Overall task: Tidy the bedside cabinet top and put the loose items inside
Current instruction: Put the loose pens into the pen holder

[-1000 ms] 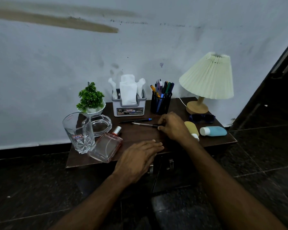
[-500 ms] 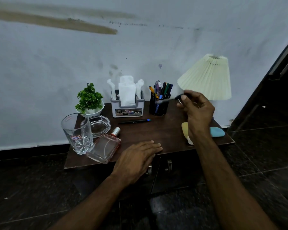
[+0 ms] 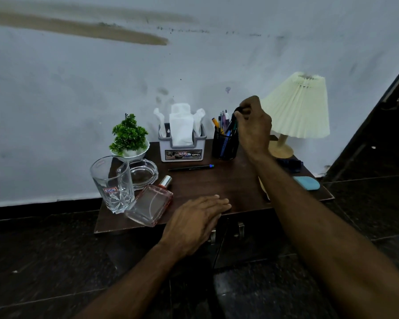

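We are at the pen-sorting step. Our right hand [image 3: 254,128] hangs just above the mesh pen cup [image 3: 225,147], its fingers [image 3: 249,104] curled and pinching the top end of a dark pen [image 3: 234,120]. The pen's tip points down among the pens standing in the cup, and we cannot tell whether it has reached the bottom.

Our left hand [image 3: 193,222] lies flat, fingers straight and holding nothing, on the front edge of the worktop [image 3: 228,185], nearer us than the cup. A second loose pen [image 3: 190,167] lies just in front of the cup, to its left. The perfume bottle [image 3: 151,203] and the glass tumbler [image 3: 112,184] sit well left of the cup, and the blue tube [image 3: 306,183] sits to its right.

We judge the task barely begun. The next move calls for letting the pen go once it is seated, then reaching for the second pen. The cup looks crowded, so a steep, careful feed suits. The cabinet doors [image 3: 251,242] below the cup appear shut and need opening before the other items go inside.
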Motion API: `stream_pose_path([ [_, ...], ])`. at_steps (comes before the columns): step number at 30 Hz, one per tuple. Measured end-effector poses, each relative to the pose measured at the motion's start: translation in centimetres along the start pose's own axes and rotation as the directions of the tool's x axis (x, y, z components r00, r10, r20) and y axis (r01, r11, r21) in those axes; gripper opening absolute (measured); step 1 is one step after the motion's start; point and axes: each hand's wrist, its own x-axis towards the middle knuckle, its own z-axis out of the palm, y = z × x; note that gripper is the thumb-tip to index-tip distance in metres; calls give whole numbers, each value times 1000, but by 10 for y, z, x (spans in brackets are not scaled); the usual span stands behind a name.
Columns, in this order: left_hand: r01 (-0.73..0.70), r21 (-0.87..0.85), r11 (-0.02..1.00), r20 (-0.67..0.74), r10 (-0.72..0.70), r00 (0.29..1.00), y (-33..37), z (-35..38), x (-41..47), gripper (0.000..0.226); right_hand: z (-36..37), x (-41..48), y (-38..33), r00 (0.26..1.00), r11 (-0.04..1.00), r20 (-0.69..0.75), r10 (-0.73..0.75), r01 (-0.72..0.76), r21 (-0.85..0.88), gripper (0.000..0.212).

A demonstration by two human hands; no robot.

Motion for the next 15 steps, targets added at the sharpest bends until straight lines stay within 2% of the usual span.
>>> stream_pose_path([
  [5, -2, 8, 1000, 7, 2, 1000, 0, -2, -1, 38, 19, 13, 1, 989, 983, 141, -51, 75, -169, 8],
  [9, 2, 15, 1000, 14, -2, 1000, 1, -3, 0, 39, 32, 19, 3, 976, 953, 218, -20, 84, -292, 6],
  [12, -1, 13, 1000, 10, 1, 1000, 1, -3, -1, 38, 36, 24, 6, 971, 939, 236, 28, 56, -341, 10],
  [15, 2, 18, 1000, 13, -2, 1000, 1, -2, -1, 38, 34, 24, 7, 966, 933, 257, 15, 79, -352, 21],
])
